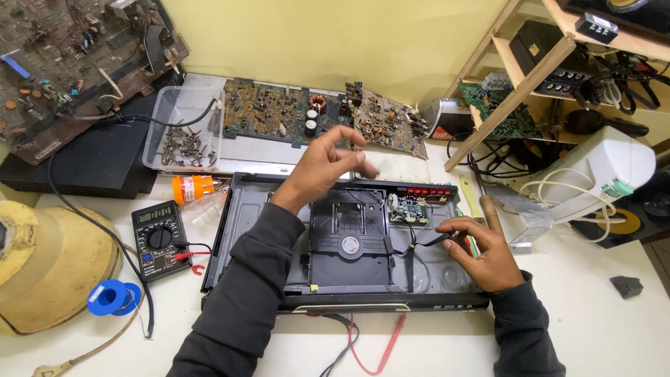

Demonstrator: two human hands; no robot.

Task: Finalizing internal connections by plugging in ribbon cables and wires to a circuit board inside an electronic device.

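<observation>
An opened disc player chassis (241, 209) lies on the white table, its black disc tray mechanism (349, 244) in the middle and a small green circuit board (410, 209) at the back right. My left hand (324, 167) hovers above the back of the chassis with fingers loosely curled and thumb near the forefinger; whether it pinches something small I cannot tell. My right hand (481, 251) rests at the chassis's right side, its fingertips closed on a black cable (427, 242) that runs from the board.
A digital multimeter (159, 239) with red and black leads lies to the left, near a blue solder spool (112, 297). A clear tray of screws (183, 132), several bare circuit boards (293, 112), an orange bottle (194, 188) and a screwdriver (488, 206) surround the chassis. Wooden shelves stand at right.
</observation>
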